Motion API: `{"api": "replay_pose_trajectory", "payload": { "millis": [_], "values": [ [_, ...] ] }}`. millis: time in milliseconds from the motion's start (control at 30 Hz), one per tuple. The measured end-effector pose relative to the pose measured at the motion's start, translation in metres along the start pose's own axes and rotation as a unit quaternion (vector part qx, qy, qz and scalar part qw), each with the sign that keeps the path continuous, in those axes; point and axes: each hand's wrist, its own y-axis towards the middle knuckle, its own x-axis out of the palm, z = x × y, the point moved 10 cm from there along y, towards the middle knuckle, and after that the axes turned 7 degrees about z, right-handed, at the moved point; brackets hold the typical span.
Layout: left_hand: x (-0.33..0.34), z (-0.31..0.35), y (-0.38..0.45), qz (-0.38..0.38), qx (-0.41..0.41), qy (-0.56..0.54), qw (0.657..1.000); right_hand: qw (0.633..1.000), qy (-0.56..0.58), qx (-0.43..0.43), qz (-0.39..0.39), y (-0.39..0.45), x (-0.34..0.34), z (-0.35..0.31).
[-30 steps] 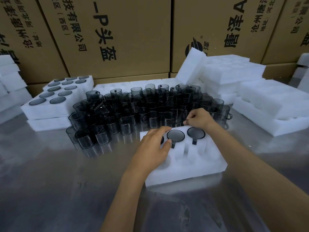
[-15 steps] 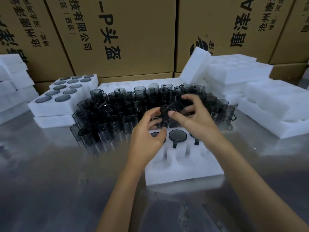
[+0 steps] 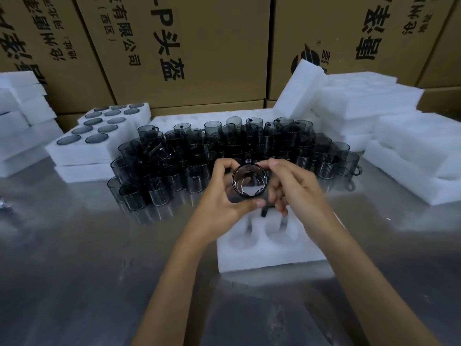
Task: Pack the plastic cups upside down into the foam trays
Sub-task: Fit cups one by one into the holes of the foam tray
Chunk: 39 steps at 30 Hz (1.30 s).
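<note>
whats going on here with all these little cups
A person is packing small dark see-through plastic cups into white foam trays on a shiny metal table. Both hands, left hand and right hand, hold one cup above the foam tray nearest them, whose front pockets are empty. A crowd of loose cups waits behind, and a filled tray of upside-down cups sits at the left. Cardboard boxes stand at the back.

Bare left hand (image 3: 219,203) and right hand (image 3: 296,188), forearms sleeveless, no rings or gloves
</note>
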Motion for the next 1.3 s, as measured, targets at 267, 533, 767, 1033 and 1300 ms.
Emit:
{"api": "replay_pose_trajectory", "payload": {
  "millis": [267, 533, 767, 1033, 1300],
  "values": [
    [-0.012, 0.023, -0.003, 0.035, 0.041, 0.066, 0.996, 0.999, 0.008, -0.032, 0.012, 0.0, -0.01, -0.003],
    [-0.019, 0.008, -0.014, -0.113, -0.071, 0.096, 0.986, 0.989, -0.042, 0.039, -0.139, -0.006, 0.003, 0.011],
    [-0.018, -0.01, -0.026, -0.18, -0.127, 0.178, 0.959, 0.968, -0.118, 0.071, -0.208, -0.016, 0.016, 0.025],
    [-0.025, -0.02, -0.028, -0.185, -0.156, 0.215, 0.946, 0.964, -0.108, 0.079, -0.229, -0.019, 0.016, 0.025],
    [-0.024, -0.02, -0.021, -0.146, -0.145, 0.172, 0.964, 0.967, -0.137, 0.075, -0.2, -0.013, 0.014, 0.031]
  ]
}}
